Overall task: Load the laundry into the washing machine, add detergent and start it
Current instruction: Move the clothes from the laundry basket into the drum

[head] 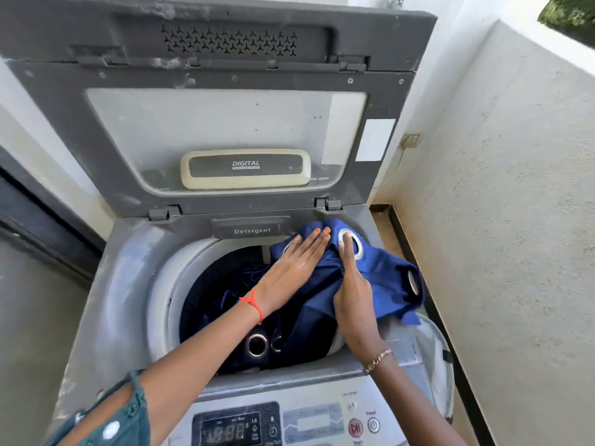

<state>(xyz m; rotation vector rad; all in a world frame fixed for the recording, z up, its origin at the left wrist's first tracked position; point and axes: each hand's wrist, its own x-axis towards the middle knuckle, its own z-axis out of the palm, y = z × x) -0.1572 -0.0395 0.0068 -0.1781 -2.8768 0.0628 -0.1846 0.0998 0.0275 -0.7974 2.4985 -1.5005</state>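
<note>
A grey top-loading washing machine [128, 284] stands with its lid [225, 123] raised. A blue curtain with metal eyelets [386, 284] hangs over the drum's far right rim, and part of it lies dark inside the drum [231, 284]. My left hand [293, 262] rests flat on the bunched cloth, fingers together and stretched out. My right hand [352, 284] presses on the cloth beside it, a fingertip at an eyelet ring [351, 243]. A drawer marked Detergent [251, 230] sits shut at the drum's back edge.
The control panel [289, 423] with a display, a red start button [355, 428] and a power button [373, 424] is at the near edge. A white fabric bag [434, 349] hangs at the machine's right side. A plastered wall [499, 220] stands close on the right.
</note>
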